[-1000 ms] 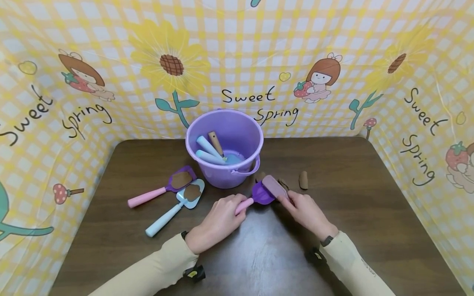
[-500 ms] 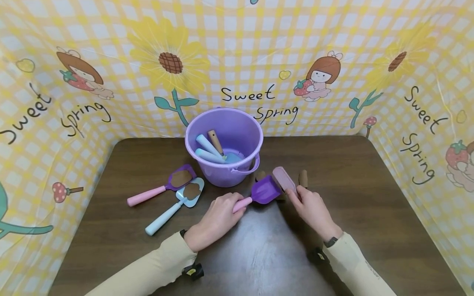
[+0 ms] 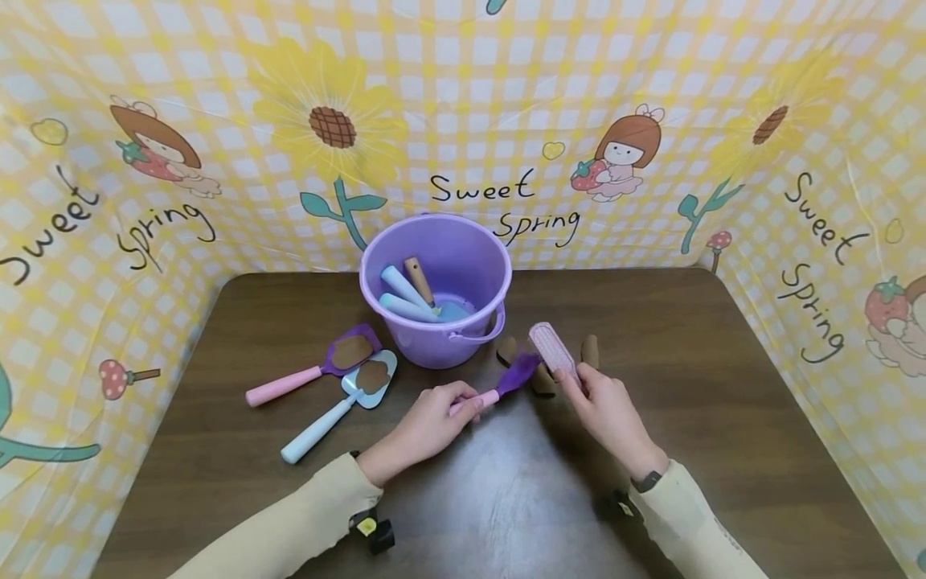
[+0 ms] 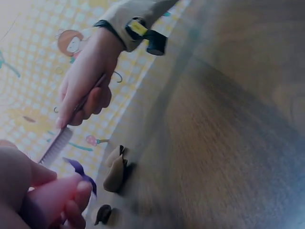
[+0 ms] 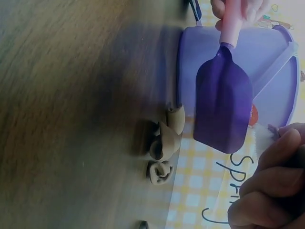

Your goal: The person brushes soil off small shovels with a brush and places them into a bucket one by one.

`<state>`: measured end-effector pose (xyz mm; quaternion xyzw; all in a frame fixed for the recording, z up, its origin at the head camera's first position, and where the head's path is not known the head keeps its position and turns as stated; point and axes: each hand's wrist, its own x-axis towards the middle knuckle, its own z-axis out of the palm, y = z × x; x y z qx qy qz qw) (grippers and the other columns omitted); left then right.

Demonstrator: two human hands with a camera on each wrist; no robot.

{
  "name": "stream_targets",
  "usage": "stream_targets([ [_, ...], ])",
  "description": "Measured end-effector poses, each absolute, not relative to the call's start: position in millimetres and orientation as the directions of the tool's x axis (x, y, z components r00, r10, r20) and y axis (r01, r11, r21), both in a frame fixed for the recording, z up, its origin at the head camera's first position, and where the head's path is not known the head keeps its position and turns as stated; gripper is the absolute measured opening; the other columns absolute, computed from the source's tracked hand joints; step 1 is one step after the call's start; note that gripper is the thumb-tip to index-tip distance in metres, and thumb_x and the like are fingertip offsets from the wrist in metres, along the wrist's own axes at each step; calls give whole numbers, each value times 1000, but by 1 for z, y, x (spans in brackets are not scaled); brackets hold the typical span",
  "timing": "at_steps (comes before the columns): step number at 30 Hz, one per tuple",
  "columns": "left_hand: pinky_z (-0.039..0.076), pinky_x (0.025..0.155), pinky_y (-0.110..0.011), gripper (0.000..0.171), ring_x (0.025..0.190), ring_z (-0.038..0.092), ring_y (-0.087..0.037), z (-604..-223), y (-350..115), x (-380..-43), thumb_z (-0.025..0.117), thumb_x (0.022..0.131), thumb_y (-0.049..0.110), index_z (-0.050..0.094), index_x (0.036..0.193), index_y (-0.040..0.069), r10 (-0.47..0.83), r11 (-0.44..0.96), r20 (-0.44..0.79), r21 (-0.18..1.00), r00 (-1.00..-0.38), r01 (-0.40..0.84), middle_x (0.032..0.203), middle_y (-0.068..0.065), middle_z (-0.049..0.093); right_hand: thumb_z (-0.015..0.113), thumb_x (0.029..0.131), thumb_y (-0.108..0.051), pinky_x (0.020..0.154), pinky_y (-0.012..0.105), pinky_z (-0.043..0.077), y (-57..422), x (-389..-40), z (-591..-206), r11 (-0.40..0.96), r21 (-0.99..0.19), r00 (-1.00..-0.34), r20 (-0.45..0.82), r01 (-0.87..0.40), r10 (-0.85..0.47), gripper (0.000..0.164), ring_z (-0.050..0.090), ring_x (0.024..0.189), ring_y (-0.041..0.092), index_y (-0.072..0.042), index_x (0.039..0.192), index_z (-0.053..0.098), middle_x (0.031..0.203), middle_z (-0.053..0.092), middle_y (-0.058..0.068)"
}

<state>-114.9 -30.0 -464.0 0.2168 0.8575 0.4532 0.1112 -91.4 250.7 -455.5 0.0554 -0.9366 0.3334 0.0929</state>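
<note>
My left hand (image 3: 434,418) grips the pink handle of a small purple toy shovel (image 3: 518,372), held above the table with its blade tilted. In the right wrist view the underside of the shovel blade (image 5: 224,105) shows. My right hand (image 3: 611,416) pinches a pale pink brush (image 3: 553,349) just right of the blade. Its bristles (image 4: 59,143) show in the left wrist view. Curled brown pieces lie on the table beneath: one brown piece (image 3: 542,382) below the blade, one beside the bucket, and another brown piece (image 3: 590,351) behind the right hand.
A purple bucket (image 3: 434,342) stands at the back, holding tools with light blue and wooden handles. Left of it lie a pink-handled purple shovel (image 3: 284,385) and a light blue shovel (image 3: 317,429), each bearing a brown lump. A checked cloth (image 3: 463,104) surrounds the brown table (image 3: 492,515).
The brush has moved off the shovel blade, to the right. The shovel has turned from face up to steeply tilted, uncovering more of the brown pieces beneath.
</note>
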Motion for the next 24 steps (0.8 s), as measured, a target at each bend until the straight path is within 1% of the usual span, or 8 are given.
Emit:
stream_targets([
  [5,37,61,-24,22,65,49,-9,-467,-34,-121,53,109,19,69,105,4,524,423,-67,885,-849,192,83,1,72,65,104,-24,51,28,34,249,-90,-455,757,-635,-983,177,-155,-52,35,42,55,14,-13,75,48,63,41,-5],
  [10,40,62,-24,29,66,50,-9,-471,-36,-123,43,113,20,65,105,4,551,426,-83,883,-830,194,82,1,70,63,105,-26,51,26,35,244,-89,-455,726,-670,-988,112,-152,-104,30,44,56,12,-12,81,53,66,45,-4],
  [13,43,63,-26,32,65,51,-10,-473,-35,-123,37,114,20,64,101,6,548,449,-93,871,-831,198,80,3,67,62,106,-28,49,25,36,240,-88,-457,710,-683,-984,94,-173,-149,29,43,55,8,-12,83,55,66,45,-5],
  [16,43,66,-28,34,65,52,-11,-474,-33,-122,36,114,19,63,95,9,537,471,-97,858,-838,203,75,5,63,62,106,-28,47,24,36,235,-88,-460,694,-688,-974,96,-214,-206,28,42,52,4,-13,84,55,65,45,-8],
  [20,43,65,-29,37,63,52,-11,-475,-33,-121,36,114,17,62,89,10,539,461,-65,857,-839,230,70,4,61,62,107,-29,45,23,35,230,-89,-463,670,-694,-956,93,-262,-277,28,41,50,1,-14,84,56,64,44,-10],
  [22,43,65,-29,39,62,53,-11,-475,-33,-121,35,114,19,63,89,10,541,446,-54,864,-839,233,68,4,60,61,107,-29,45,23,35,229,-90,-465,673,-690,-954,92,-268,-286,29,40,50,1,-14,83,55,63,43,-10],
  [24,43,64,-28,41,61,53,-10,-475,-33,-121,35,115,21,64,89,10,540,439,-54,869,-840,226,67,4,60,60,107,-30,45,23,35,229,-91,-466,686,-683,-960,84,-251,-267,31,41,49,2,-14,81,53,62,43,-9],
])
